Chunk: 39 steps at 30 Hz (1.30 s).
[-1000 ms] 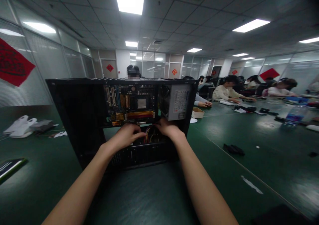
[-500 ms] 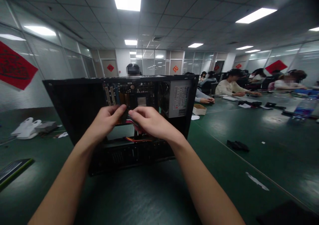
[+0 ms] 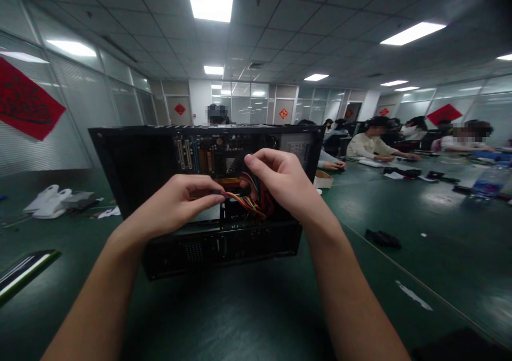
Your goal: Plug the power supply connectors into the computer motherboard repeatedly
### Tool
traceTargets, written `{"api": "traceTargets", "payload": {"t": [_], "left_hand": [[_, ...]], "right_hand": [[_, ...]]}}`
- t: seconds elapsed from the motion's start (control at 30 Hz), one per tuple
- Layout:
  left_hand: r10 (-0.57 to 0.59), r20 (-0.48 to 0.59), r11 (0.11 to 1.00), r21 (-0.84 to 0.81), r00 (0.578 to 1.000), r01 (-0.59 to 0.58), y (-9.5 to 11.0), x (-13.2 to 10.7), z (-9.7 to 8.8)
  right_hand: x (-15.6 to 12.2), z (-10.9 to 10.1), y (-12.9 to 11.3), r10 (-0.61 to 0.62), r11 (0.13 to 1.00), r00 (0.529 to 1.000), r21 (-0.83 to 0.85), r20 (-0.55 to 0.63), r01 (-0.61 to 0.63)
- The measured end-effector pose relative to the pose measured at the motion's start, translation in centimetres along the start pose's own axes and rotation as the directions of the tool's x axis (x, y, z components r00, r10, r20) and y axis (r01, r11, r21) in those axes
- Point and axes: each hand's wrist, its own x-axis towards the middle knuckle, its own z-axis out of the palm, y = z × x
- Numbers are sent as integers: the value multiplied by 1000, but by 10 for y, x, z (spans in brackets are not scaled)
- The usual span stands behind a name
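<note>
An open black computer case (image 3: 136,163) stands on the green table (image 3: 240,313), its motherboard (image 3: 208,155) facing me. My left hand (image 3: 180,203) pinches a bundle of red, yellow and black cables (image 3: 248,203) in front of the board. My right hand (image 3: 282,182) is curled around the same cable bundle a little higher and to the right, covering the power supply (image 3: 300,147). Both hands are closed on the cables.
White items (image 3: 48,203) and papers lie at the left. A dark flat object (image 3: 24,267) sits at the near left edge. A small black item (image 3: 382,238) lies to the right. Several people work at the far right, near a water bottle (image 3: 490,179).
Both hands rose from the bottom of the case, drawing the cable bundle up. My right hand has moved right and higher, my left hand lower, stretching the cables between them.
</note>
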Motion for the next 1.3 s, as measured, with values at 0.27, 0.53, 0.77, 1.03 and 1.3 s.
{"api": "traceTargets", "payload": {"t": [0.27, 0.53, 0.77, 1.03, 1.3], "left_hand": [[229, -294, 937, 323, 928, -129, 3, -3, -1], [363, -343, 851, 501, 866, -159, 2, -4, 3], [344, -388, 881, 449, 855, -150, 5, -4, 4], [348, -348, 900, 385, 870, -205, 7, -3, 5], [362, -252, 894, 365, 898, -258, 5, -2, 2]], "right_hand": [[0, 10, -1, -76, 992, 997, -102, 13, 77], [-5, 13, -1, -19, 1000, 999, 1, -43, 19], [-7, 15, -5, -69, 994, 998, -89, 5, 69], [-13, 12, -14, -62, 974, 987, -209, 148, 92], [-17, 11, -15, -108, 941, 953, -279, 285, 191]]}}
